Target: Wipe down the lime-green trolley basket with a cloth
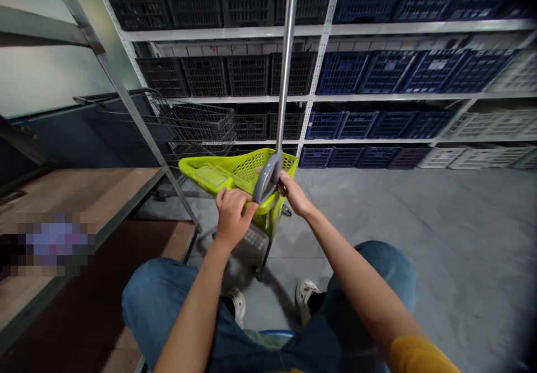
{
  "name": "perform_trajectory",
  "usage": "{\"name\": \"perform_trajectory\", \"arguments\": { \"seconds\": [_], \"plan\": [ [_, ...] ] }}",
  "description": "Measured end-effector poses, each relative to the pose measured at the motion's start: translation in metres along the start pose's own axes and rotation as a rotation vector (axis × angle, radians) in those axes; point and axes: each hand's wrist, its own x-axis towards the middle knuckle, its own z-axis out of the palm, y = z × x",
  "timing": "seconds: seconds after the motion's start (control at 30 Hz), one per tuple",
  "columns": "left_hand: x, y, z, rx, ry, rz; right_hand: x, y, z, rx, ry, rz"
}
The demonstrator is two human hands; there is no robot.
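Note:
A small lime-green plastic shopping cart (210, 177) stands on the floor between my knees, with a perforated basket. At its near end a grey looped plastic bracket (268, 178) is attached, from which a long metal pole (287, 65) rises. My left hand (235, 211) is closed over the cart's near rim, its thumb beside the bracket's lower end. My right hand (294, 193) is closed around the bracket's right side. A fingertip shows past its left edge; the rest of the right fingers are partly hidden.
A metal rack with wooden shelves (126, 180) stands close on my left, with a blurred-out item on it. Behind the green cart is a wire shopping cart (197, 124). White shelving (235, 33) holds black crates (205, 76), blue crates (342, 72) and white crates (474, 121).

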Motion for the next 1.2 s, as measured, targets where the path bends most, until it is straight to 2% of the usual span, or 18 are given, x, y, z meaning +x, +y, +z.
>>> {"name": "perform_trajectory", "arguments": {
  "seconds": [0.07,0.13,0.2,0.3,0.4,0.5,0.63,0.73,0.8,0.9,1.0,1.1,1.2],
  "plan": [
    [0.000,0.000,-0.001,0.003,-0.001,0.003,-0.005,0.001,-0.010,0.039,-0.128,0.004],
    [-0.001,0.000,-0.002,0.010,-0.002,0.003,-0.008,0.001,-0.018,0.029,-0.168,-0.011],
    [-0.001,0.001,-0.003,0.017,-0.010,-0.006,-0.012,-0.001,-0.023,-0.058,-0.081,-0.032],
    [-0.001,0.002,-0.003,0.024,-0.013,-0.016,-0.019,-0.012,-0.023,-0.178,0.161,-0.051],
    [0.000,0.002,-0.002,0.021,-0.002,-0.003,-0.024,-0.032,-0.015,-0.258,0.266,-0.180],
    [0.001,0.002,0.000,0.032,0.008,0.003,-0.028,-0.049,-0.004,-0.347,0.207,-0.282],
    [0.002,0.005,0.004,0.057,0.029,0.015,-0.037,-0.060,0.005,-0.440,0.031,-0.259],
    [0.002,0.012,0.008,0.108,0.029,0.010,-0.045,-0.067,0.006,-0.333,-0.044,-0.242],
    [0.001,0.021,0.010,0.158,0.017,-0.008,-0.052,-0.069,0.004,-0.185,-0.020,-0.184],
    [0.002,0.038,0.013,0.186,-0.028,-0.032,-0.062,-0.062,0.000,-0.030,0.146,-0.077],
    [0.007,0.057,0.015,0.165,-0.088,-0.032,-0.067,-0.041,-0.010,-0.069,0.301,-0.074],
    [0.014,0.076,0.021,0.121,-0.116,-0.013,-0.063,-0.018,-0.022,-0.083,0.377,-0.092],
    [0.017,0.089,0.029,0.100,-0.141,0.008,-0.056,-0.003,-0.032,-0.054,0.399,-0.049]
  ]
}}
